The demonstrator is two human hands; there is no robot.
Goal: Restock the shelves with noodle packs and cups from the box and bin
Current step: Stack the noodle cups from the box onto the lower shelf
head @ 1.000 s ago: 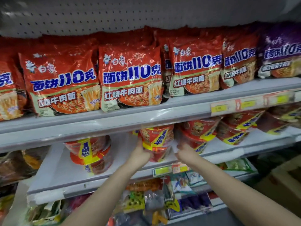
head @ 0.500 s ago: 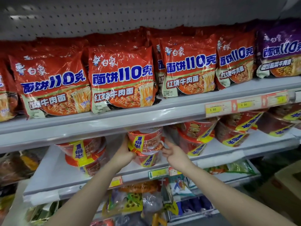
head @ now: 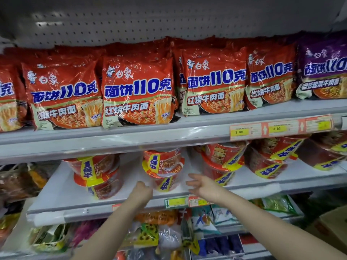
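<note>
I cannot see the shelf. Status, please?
Left hand, right hand open, off the cups. Cup stack stands on middle shelf. Nothing blocking.

Shop aisle, grey metal shelving unit. Pegboard back panel (head: 169, 21) ran across the top, perforated, pale grey, with a glare patch from overhead light at upper left. Upper shelf edge (head: 112, 139) carried a clear plastic strip with yellow and red price tags (head: 277, 128) toward the right. More tags (head: 185, 201) sat on the middle shelf lip. A cardboard carton corner (head: 332, 228) showed at lower right.
</note>
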